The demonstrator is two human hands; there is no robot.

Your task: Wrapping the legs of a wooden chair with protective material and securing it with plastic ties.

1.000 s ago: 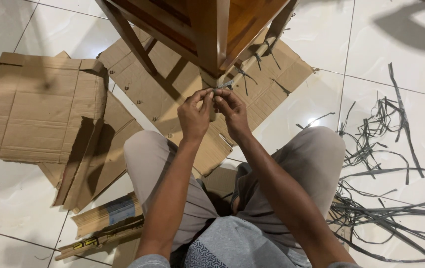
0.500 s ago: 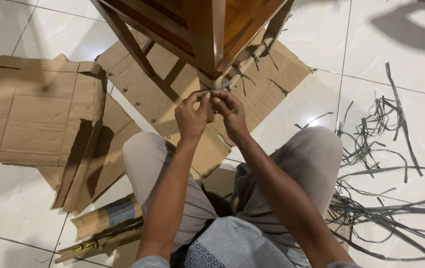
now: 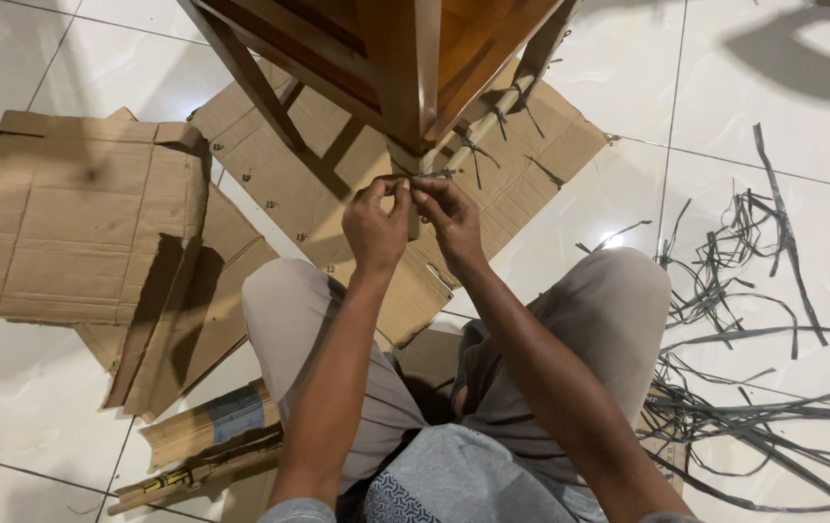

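Left hand (image 3: 376, 228): pinching closed on the grey strap (image 3: 431, 175).
Right hand (image 3: 451, 218): pinching the same strap.
Strap: lying against the wooden leg (image 3: 407, 87), above the cardboard (image 3: 308, 184).

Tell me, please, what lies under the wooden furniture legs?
Flattened cardboard lies on the tiled floor beneath the wooden furniture. The near leg's foot is hidden behind the left hand and right hand.

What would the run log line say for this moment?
left hand: pinching grey strap | right hand: pinching same strap | strap: at wooden furniture leg | floor: cardboard, loose straps
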